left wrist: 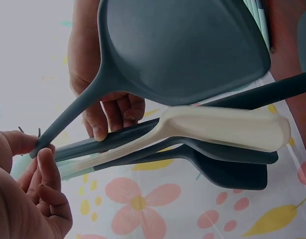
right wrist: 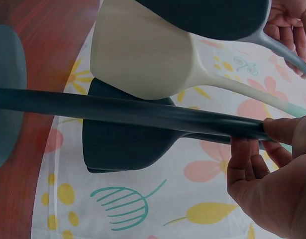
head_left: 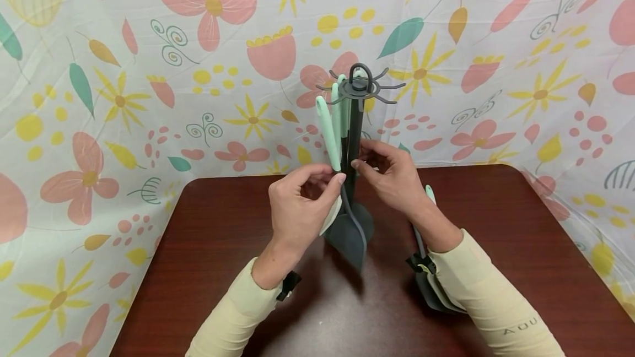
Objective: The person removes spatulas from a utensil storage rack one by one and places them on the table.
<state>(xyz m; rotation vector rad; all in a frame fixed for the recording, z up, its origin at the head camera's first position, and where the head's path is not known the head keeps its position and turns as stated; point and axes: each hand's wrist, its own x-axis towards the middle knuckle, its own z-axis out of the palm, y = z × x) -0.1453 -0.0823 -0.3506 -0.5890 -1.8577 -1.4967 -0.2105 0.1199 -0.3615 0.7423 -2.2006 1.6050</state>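
My left hand (head_left: 302,205) pinches a dark grey spatula (head_left: 347,241) at the neck, just under its mint-green handle (head_left: 328,134). The spatula's broad head points down in front of a black utensil stand (head_left: 355,125). Around the stand's pole curl the thumb and fingers of my right hand (head_left: 392,178), a little below the hooked top ring (head_left: 359,88). Behind the held spatula hang several utensils with mint handles, among them a cream spatula (right wrist: 143,55) and dark-headed ones (left wrist: 232,167). Whether the held spatula's handle touches a hook cannot be told.
More utensils (head_left: 428,291) with dark and cream heads lie on the brown table (head_left: 223,225), partly under the right sleeve (head_left: 491,285). The stand's round grey base (head_left: 366,219) rests near the table's back. A flower-printed cloth (head_left: 149,70) hangs behind and at the sides.
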